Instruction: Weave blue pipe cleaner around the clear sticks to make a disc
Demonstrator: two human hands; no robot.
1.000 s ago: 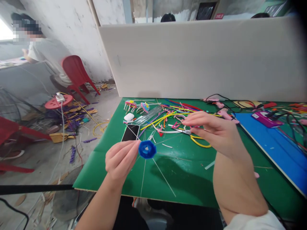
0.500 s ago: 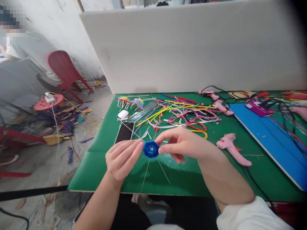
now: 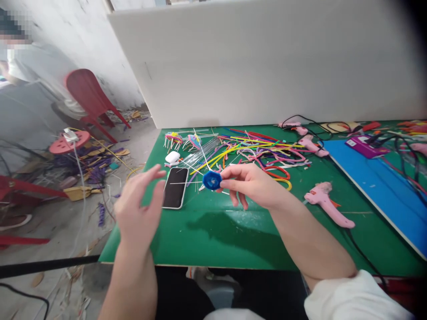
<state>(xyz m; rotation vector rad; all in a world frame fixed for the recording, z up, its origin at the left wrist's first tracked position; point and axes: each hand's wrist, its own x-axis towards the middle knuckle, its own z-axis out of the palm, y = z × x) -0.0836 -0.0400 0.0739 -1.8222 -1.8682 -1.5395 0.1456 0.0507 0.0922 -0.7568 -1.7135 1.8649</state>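
Between thumb and forefinger, my right hand (image 3: 247, 184) pinches a blue fuzzy disc (image 3: 212, 180) with thin pale spokes sticking out of it. The disc is held above the green table. To the left, my left hand (image 3: 142, 209) is off the disc, its thumb and fingers apart with nothing between them. Just past that hand lies a dark-screened phone (image 3: 175, 189), partly crossed by one spoke. Beyond the disc spreads a pile of coloured pipe cleaners (image 3: 263, 153) with a bundle of thin clear sticks (image 3: 208, 151).
A pink glue gun (image 3: 328, 204) lies to the right, beside a blue board (image 3: 376, 191) carrying a purple box (image 3: 367, 146). Small colourful umbrella-like pieces (image 3: 173, 138) and a white case (image 3: 172, 158) sit at the back left. A white panel (image 3: 267, 66) closes off the far side. A person sits at left.
My left hand has let go of the disc and drawn back left, opening its fingers. My right hand has lifted the disc slightly away, and its spokes have turned.
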